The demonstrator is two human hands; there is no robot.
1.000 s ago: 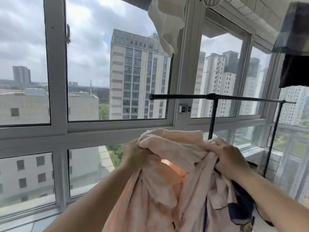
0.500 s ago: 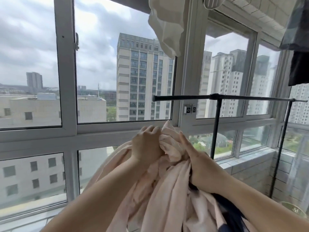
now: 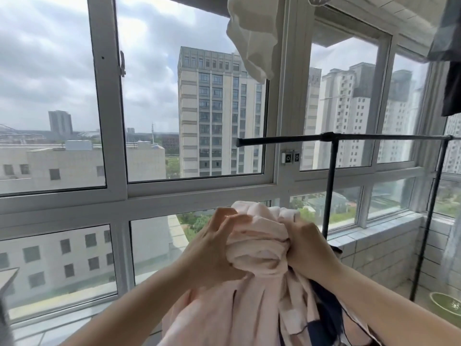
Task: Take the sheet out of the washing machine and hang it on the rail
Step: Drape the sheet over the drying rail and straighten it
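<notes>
the sheet [image 3: 259,248] is pale pink with some dark blue on its right side. it is bunched up in a big ball in front of the person, low in the middle of the view, and the rest of it hangs down. the left hand [image 3: 212,248] grips the left side of the bunch, with its fingers curled into the cloth. the right hand [image 3: 309,248] grips the right side, with its fingers tucked into the folds.

the black rail [image 3: 349,138] is behind and above the bunch, on the right. the sheet is not touching it. the rail stands on thin black legs next to the window [image 3: 107,121].

a white cloth [image 3: 252,38] hangs at the top. a dark cloth [image 3: 449,78] hangs at the top right corner. tall buildings and grey clouds show outside.
</notes>
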